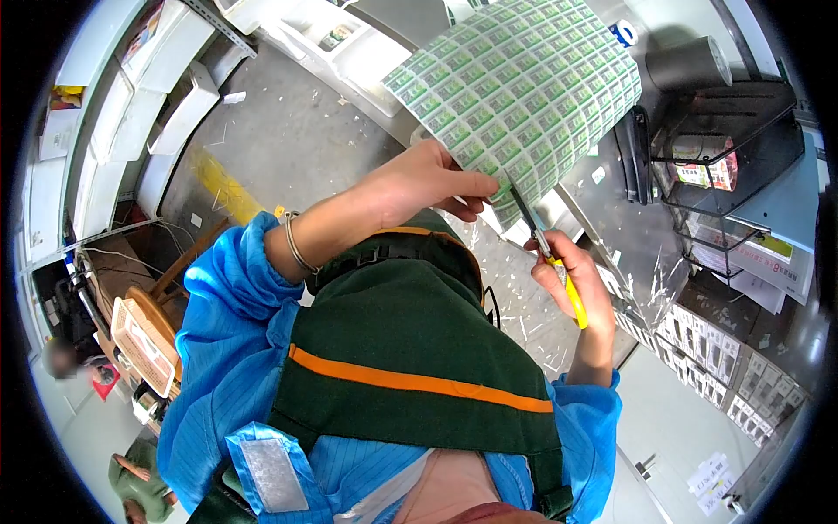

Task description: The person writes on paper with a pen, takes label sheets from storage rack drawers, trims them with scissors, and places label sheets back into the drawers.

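Observation:
A large sheet of small green-and-white printed labels (532, 83) spreads out in front of me, its near end narrowing toward my hands. My left hand (432, 182) pinches the near left edge of that sheet between thumb and fingers. In my right hand (576, 275) are scissors (572, 297) with yellow handles, fingers closed round them. Their blades point up and left and lie at the sheet's near edge, close to my left thumb. Whether the blades are apart is hard to see.
A black wire rack (729, 166) with papers stands at the right, near a dark cylinder (690, 65). Paper scraps litter the floor (297, 113) and the worktop. White bins (166, 52) line the upper left. Another person (140, 476) is at the lower left.

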Demonstrator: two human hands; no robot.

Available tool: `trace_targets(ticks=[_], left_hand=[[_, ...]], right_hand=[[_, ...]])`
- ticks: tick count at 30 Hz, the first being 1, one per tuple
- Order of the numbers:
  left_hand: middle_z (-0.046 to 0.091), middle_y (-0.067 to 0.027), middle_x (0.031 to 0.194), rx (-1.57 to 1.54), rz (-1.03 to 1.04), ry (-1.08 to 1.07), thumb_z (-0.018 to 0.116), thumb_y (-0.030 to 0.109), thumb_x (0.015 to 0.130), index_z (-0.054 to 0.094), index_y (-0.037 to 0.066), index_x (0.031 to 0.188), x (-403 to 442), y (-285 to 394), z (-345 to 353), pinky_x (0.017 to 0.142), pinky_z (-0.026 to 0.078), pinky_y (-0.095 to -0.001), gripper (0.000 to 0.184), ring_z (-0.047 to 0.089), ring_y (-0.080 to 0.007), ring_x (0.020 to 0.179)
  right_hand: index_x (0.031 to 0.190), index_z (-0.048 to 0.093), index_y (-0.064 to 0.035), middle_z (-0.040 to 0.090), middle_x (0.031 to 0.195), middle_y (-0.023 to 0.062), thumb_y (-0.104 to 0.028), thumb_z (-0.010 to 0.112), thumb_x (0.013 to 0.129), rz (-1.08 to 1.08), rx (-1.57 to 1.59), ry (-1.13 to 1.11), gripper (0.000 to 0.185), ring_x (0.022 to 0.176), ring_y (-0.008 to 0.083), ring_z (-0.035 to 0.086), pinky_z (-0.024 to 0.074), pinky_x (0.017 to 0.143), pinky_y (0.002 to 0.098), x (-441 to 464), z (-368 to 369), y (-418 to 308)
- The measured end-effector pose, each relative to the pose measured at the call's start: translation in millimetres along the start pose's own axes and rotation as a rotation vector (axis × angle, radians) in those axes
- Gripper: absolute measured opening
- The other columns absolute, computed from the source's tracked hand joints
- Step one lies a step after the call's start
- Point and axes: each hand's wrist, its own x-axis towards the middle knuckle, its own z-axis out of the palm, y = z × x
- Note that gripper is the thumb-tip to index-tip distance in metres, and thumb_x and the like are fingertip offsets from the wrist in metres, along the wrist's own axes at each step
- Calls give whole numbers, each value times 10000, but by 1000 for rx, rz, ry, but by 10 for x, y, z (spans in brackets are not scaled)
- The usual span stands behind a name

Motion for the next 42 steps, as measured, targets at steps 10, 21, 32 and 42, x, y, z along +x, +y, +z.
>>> trace_targets(ticks=[10,21,32,42], left_hand=[[632,-67,844,61,6,-19,640,168,806,605,1,984,6,-7,-37,708,519,-260,247,609,-127,727],[610,-99,1057,650,425,-289,627,40,744,533,-12,1147,-336,917,-237,770,456,-254,417,551,-130,907],[619,-114,995,488,274,-675,606,-3,605,494,-89,1152,-100,2113,18,758,456,-272,564,573,-187,884],[641,-28,791,1447,209,-741,620,143,757,616,11,961,764,2778,876,611,514,-258,243,606,-113,714]], right_hand=[[1106,508,-41,472,699,-2,-204,708,739,61,-25,-37,448,649,103,458,389,613,229,-121,27,102],[1230,378,-95,556,1026,87,-594,473,819,-331,778,646,653,879,199,529,466,665,312,95,-363,262],[1299,373,-98,482,1244,87,-573,419,856,-527,1350,844,651,1022,264,531,469,785,415,48,-280,72],[1204,402,-54,500,1136,138,35,558,755,-512,641,1664,483,1093,249,476,348,955,381,-427,251,78]])
